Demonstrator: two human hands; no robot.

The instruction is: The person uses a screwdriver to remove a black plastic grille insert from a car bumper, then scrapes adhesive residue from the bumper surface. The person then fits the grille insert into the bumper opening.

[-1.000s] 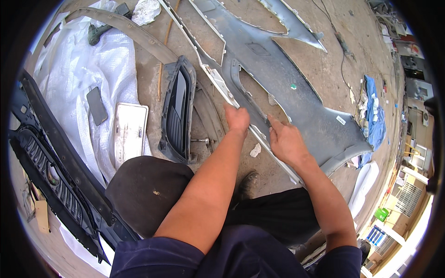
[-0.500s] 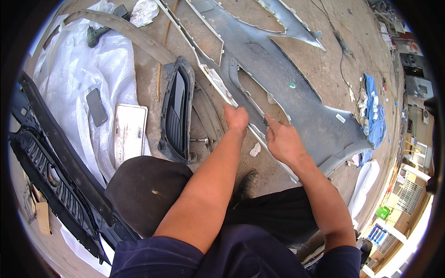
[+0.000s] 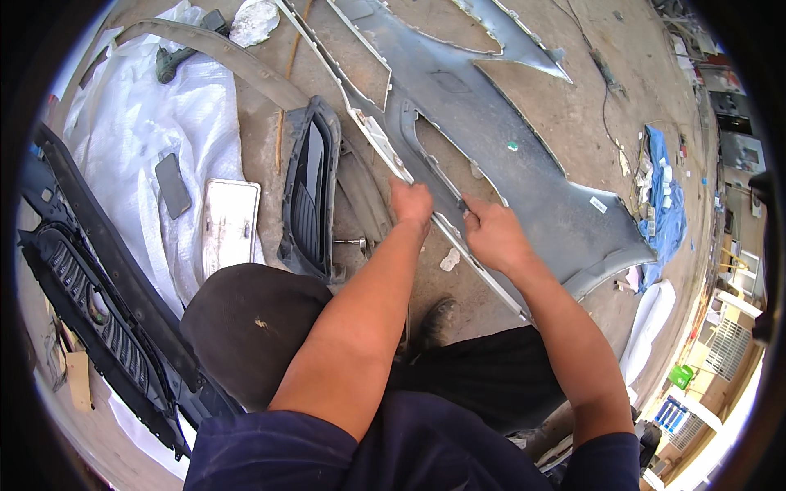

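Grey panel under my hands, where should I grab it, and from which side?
Probably by the long pale near edge of the grey panel, coming from your body's side. That edge is a narrow strip slanting past you, and your left hand is already on it; the broad middle seems to offer less to grasp.

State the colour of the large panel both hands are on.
The panel is bluish grey, seen best in the head view.
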